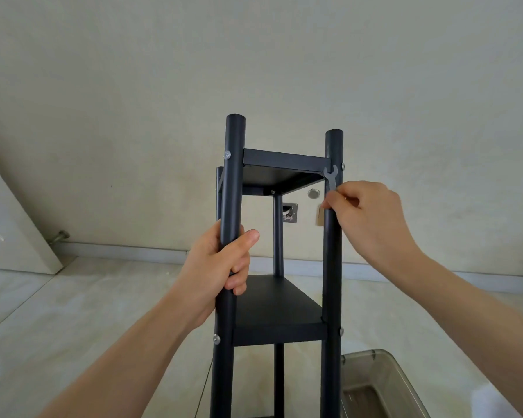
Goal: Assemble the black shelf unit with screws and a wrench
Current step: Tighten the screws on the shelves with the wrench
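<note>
A pale wall is filling the background. The left hand (216,268) is gripping the black shelf unit's (280,309) front post. The right hand (366,212) is pinching a wrench (331,179) at frame centre-right

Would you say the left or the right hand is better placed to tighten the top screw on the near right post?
Right. The right hand already pinches the wrench, its head up by that screw; the left hand grips the left post.

Matt black painted metal, smooth, on shelf unit (280,309); bright bare metal on wrench (331,179) and screws (227,155). Right of shelf unit, translucent smoky plastic bin (375,384), glossy. Behind, faintly textured matt wall (254,70).
</note>
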